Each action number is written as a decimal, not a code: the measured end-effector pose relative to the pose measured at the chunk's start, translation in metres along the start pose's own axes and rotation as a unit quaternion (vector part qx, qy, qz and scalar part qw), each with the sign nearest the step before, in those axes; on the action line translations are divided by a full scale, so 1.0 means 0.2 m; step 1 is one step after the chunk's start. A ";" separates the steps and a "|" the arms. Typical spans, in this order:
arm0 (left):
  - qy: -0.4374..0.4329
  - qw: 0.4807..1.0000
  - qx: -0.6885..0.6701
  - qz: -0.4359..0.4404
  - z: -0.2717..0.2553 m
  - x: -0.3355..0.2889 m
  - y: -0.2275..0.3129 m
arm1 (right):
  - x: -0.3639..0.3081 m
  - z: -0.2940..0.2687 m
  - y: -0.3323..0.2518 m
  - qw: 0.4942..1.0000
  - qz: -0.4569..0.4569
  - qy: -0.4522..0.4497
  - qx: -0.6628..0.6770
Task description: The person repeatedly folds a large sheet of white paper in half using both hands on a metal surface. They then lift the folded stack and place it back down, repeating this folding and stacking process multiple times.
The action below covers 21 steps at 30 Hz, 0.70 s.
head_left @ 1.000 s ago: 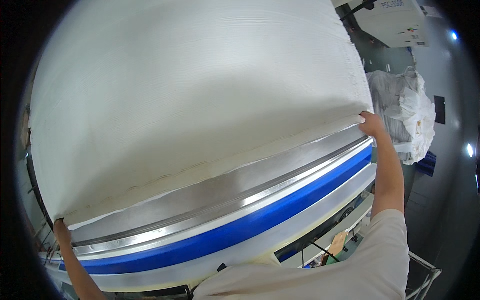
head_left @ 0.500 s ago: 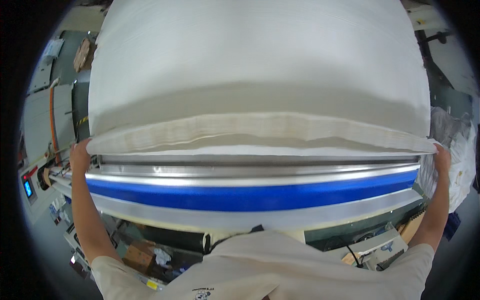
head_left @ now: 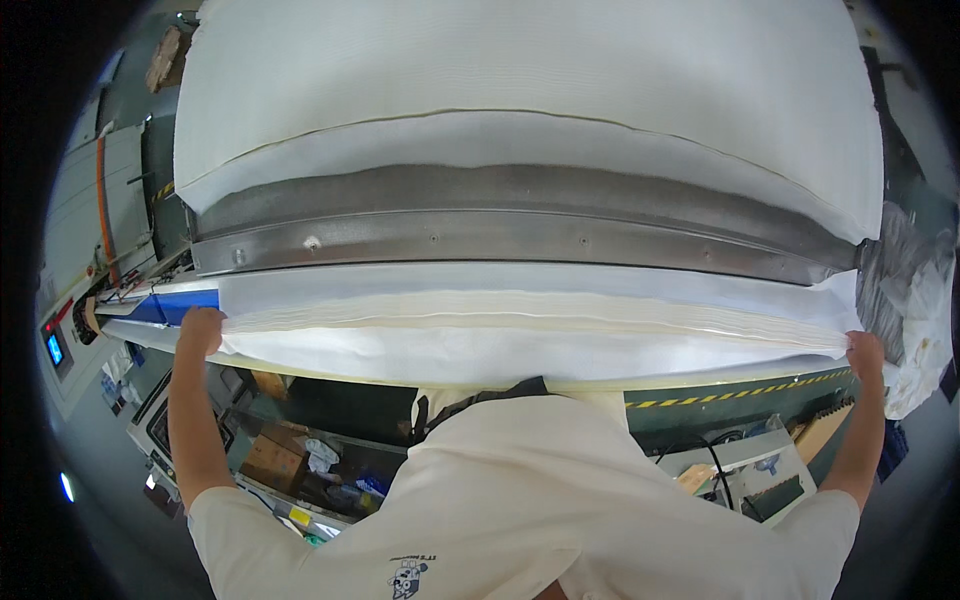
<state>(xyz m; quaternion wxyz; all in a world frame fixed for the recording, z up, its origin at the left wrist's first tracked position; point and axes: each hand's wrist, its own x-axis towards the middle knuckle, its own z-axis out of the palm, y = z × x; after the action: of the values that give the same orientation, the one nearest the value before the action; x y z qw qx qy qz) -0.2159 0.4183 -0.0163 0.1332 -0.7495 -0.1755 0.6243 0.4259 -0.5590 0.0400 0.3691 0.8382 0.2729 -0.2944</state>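
Your left hand (head_left: pixel 203 330) is curled closed on the left end of the layered white cloth (head_left: pixel 540 318), and your right hand (head_left: pixel 865 355) pinches its right end; the fingertips are mostly hidden, so how firmly you grip cannot be told. The cloth lies stretched between them, along the near side of the metal bar (head_left: pixel 500 232). To do this well, pull evenly from both ends, since a span this wide could sag or ripple in the middle, and watch the corner that rises by the bar's right end. A blue strip (head_left: pixel 172 306) shows past the cloth's left end. Beyond the bar lies a wide white sheet (head_left: pixel 520 70). Striped tape (head_left: pixel 740 391) marks the floor (head_left: pixel 665 425), a cardboard box (head_left: pixel 273 462) sits lower left, and a plastic-wrapped bundle (head_left: pixel 910 315) stands at far right
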 end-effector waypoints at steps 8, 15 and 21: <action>-0.122 0.992 0.044 0.012 0.02 0.20 0.16 | 0.05 0.37 -0.04 0.978 -0.050 -0.130 -0.154; 0.006 0.943 -0.086 -0.320 -0.05 0.11 0.04 | 0.05 0.37 -0.13 0.983 -0.033 -0.156 -0.088; 0.214 0.953 -0.102 -0.188 -0.28 0.16 0.28 | 0.04 0.19 -0.36 0.954 -0.118 -0.236 -0.142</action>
<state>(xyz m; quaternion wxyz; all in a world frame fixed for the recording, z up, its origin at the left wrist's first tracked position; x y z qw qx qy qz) -0.1506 0.3820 -0.0571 0.2056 -0.8284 -0.3437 0.3917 0.3724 -0.5449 -0.0200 0.5012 0.6453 0.3140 -0.4835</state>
